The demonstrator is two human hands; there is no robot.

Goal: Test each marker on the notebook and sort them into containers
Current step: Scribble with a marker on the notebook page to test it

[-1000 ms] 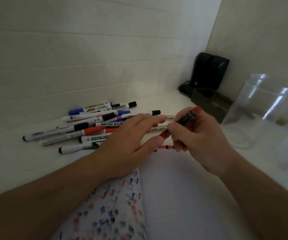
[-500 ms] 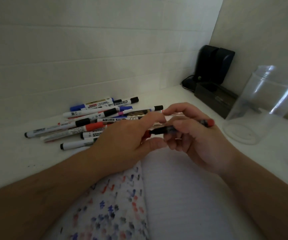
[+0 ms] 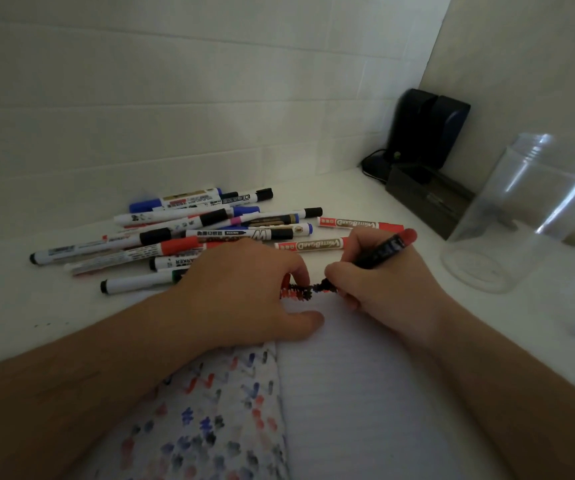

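Hands meet at the notebook's point(image 3: 365, 393) top edge.
Right hand point(image 3: 379, 282) grips a marker point(image 3: 384, 252), tip down-left on the page, red end slanting up-right; left hand point(image 3: 244, 289) pinches the cap point(image 3: 286, 284) beside it.

Right hand point(image 3: 379, 285) grips marker point(image 3: 384, 251) on notebook point(image 3: 365, 393)

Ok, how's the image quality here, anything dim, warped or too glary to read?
Head view: dim and underexposed; wide-angle bending of the wall tile lines; bright streaks of glare on the clear jar; the marker in the right hand stays readable.
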